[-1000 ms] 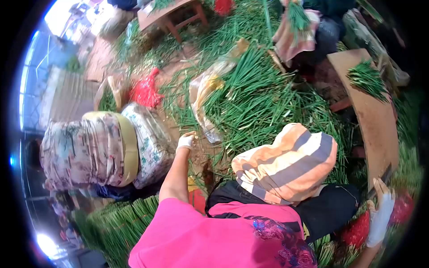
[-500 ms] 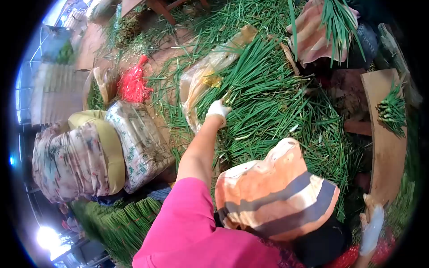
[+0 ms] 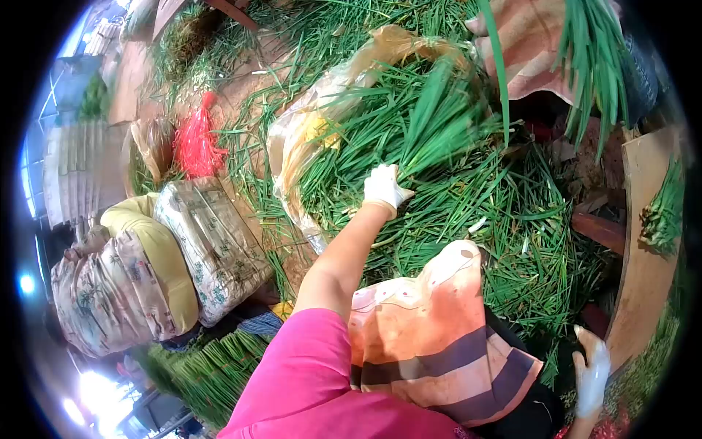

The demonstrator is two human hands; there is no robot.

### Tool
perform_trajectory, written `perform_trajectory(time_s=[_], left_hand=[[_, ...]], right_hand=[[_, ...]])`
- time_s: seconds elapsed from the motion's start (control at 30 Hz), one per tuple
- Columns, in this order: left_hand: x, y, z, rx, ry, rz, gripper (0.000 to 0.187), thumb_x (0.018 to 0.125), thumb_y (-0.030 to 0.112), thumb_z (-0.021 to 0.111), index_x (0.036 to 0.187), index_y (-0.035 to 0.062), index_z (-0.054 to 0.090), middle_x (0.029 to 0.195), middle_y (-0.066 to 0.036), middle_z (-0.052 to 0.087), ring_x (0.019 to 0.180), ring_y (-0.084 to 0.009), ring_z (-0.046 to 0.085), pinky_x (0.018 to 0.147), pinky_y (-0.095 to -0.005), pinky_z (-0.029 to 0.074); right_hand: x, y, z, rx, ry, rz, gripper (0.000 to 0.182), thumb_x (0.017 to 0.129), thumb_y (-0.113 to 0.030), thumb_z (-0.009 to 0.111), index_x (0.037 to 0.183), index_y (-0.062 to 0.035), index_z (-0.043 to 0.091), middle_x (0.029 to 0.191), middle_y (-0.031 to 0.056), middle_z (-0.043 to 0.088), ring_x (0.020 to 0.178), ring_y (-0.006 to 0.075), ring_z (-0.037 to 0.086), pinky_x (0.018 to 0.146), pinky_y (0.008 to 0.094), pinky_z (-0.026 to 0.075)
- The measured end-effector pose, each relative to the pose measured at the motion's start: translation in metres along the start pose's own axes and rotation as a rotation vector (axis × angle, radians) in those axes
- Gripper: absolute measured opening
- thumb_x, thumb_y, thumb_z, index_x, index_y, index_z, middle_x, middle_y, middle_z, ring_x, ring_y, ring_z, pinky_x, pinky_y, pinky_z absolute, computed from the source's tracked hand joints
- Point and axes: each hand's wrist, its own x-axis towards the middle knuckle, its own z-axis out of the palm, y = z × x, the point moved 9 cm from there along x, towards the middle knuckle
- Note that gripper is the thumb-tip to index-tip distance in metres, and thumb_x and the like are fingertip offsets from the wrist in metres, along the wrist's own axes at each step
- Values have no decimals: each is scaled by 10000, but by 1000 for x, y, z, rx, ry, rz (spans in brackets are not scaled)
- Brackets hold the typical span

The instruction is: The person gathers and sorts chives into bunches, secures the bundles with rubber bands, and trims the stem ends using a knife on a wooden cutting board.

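Observation:
My left hand (image 3: 386,187), in a white glove, is closed around the base of a bunch of garlic chives (image 3: 436,124). Their long green leaves fan up and to the right, blurred by motion. Beneath them spreads a loose heap of garlic chives (image 3: 344,172), partly on a crumpled clear plastic sheet (image 3: 281,150). Low on the right, my right hand (image 3: 592,374), white-covered with bare fingertips, has its fingers apart and holds nothing. It is beside the lower end of a wooden plank (image 3: 643,219). An orange striped cloth (image 3: 417,314) covers my lap.
Another bunch of chives (image 3: 662,212) lies on the plank. A person opposite, with a cloth-covered lap (image 3: 523,55), has long chives hanging in front. At left are red plastic strings (image 3: 197,143), a patterned bundle (image 3: 212,249) and stacked green bundles (image 3: 208,373).
My left hand has moved slightly right and down, and a bunch of chives now rises from it off the heap. My right hand stays low at the right, its fingers apart.

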Motion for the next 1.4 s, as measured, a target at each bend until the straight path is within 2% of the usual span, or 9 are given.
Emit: perform_trajectory(time_s=[0.23,0.37,0.57,0.8,0.93,1.03,1.17,1.23,1.4], left_hand=[[38,-29,17,-345,-245,-121,918,640,284,777,1371,-17,311,1064,-181,623,956,-256,607,812,-344,472],[-1,-18,9,-1037,-606,-203,435,634,222,767,992,24,618,784,-51,626,581,-141,530,533,-311,429],[-44,33,29,-1210,-582,-292,318,725,215,716,988,53,642,938,-72,650,809,-145,588,742,-312,464],[-108,163,29,-334,-305,357,947,686,348,695,1388,-60,207,1299,-307,411,1212,-390,416,1010,-365,372],[-119,136,-10,-814,-141,527,425,787,130,663,1195,47,575,1312,-119,484,1184,-220,483,950,-332,423],[-84,41,-4,-1189,44,9,289,831,33,613,1111,-25,577,1004,-64,630,833,-95,566,787,-231,471],[-77,119,-80,-423,498,566,419,699,-88,611,1094,49,587,1170,-111,590,1084,-280,558,938,-368,441],[-57,174,-61,-270,367,839,607,661,-75,590,1239,88,503,1265,-123,519,1226,-323,434,1028,-423,351],[-20,192,35,570,-303,590,804,768,99,624,1449,157,199,1420,-66,376,1361,-267,250,1099,-503,174]], right_hand=[[109,-63,45,48,-13,-330,378,724,-12,591,1096,-69,621,1038,137,626,943,313,583,855,361,454],[159,-71,117,616,-298,-71,312,803,-81,565,1101,-2,615,1062,144,641,985,228,611,856,288,462],[211,-118,225,1450,-426,202,464,880,-287,562,1255,-21,505,1046,69,649,883,138,586,808,269,447],[250,-78,294,1800,-213,504,361,727,-272,730,996,-47,643,926,42,638,778,177,584,728,322,470],[237,-53,281,1927,-467,571,263,694,-241,738,887,-118,608,842,59,648,743,216,622,643,363,519],[241,-45,249,1951,-581,416,285,705,-260,728,913,-99,619,826,67,662,672,244,644,589,380,541],[253,-7,249,1825,-600,456,272,711,-245,739,918,-106,632,861,43,664,728,217,649,695,386,540],[252,-1,244,1806,-505,479,299,712,-266,749,935,-110,623,862,47,664,726,215,648,687,389,541],[246,4,226,1750,-588,415,393,723,-340,746,978,-79,597,920,107,669,780,241,657,685,391,550]])
